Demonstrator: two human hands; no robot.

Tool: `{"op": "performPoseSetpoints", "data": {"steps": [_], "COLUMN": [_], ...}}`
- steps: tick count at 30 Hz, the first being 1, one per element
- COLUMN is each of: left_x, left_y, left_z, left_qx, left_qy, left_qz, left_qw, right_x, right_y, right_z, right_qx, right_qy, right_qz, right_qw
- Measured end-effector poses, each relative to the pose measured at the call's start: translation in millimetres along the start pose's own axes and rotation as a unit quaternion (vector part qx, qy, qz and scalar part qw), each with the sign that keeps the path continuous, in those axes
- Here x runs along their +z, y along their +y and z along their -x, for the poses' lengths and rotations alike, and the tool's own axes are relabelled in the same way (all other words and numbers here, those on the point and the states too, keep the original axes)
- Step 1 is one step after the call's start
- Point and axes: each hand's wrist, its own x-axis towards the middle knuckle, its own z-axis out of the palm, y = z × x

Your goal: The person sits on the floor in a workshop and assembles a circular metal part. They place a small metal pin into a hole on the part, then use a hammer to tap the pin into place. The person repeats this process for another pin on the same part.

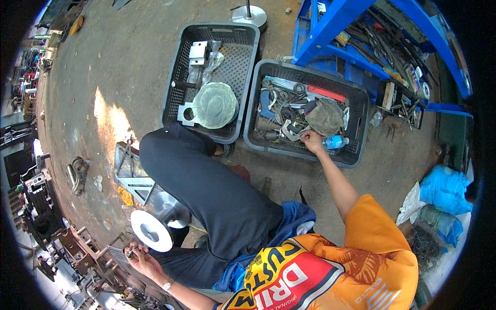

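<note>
In the crate of tools (356,111) on the concrete floor (129,62), my right hand (312,140) reaches down among the metal, fingers curled closed on something small near the crate's front wall; what exactly it pinches I cannot tell. Just beside that hand, toward the crate's right wall, lies one plastic bottle (335,141) with a blue label, on its side. Behind the hand sits one crumpled grey cloth (324,117), and further back one red bar (326,93) lies across the pile of wrenches and clamps.

My left hand (145,262) is well away from that crate, down past my bent knee, fingers pinched shut on a small dark metal piece (131,252). It is just below one shiny metal spool (160,223) with two round flanges.

There are two grey crates, side by side and touching. The second crate (178,77), left of the tool crate, holds one round disc wrapped in clear plastic (214,105), a flat metal plate (186,113) with a hole under it, and a square steel block (199,52) at the back.

Behind the tool crate stands one blue steel rack (330,31) with drill bits and hand tools on its shelf. Right of the crate, well apart, two blue sacks (444,188) lie on the floor.
</note>
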Motion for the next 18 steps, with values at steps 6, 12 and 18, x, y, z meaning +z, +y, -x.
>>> {"op": "performPoseSetpoints", "data": {"steps": [6,12,18], "left_x": [1.3,-0.2,2.9], "left_y": [2.1,-4.0,-8.1], "left_z": [-7.7,-0.6,7.4], "left_qx": [-0.006,-0.018,-0.028], "left_qy": [0.007,0.067,0.114], "left_qz": [-0.031,-0.133,-0.228], "left_qw": [0.999,0.989,0.966], "right_x": [14.2,22.8,28.3], "right_y": [-33.2,-32.6,-6.5], "right_z": [-23.3,-35.3,-31.7], "right_qx": [-0.01,0.019,-0.01], "right_qy": [-0.042,-0.077,-0.095], "right_qz": [0.023,0.022,0.153], "right_qw": [0.999,0.997,0.984]}}
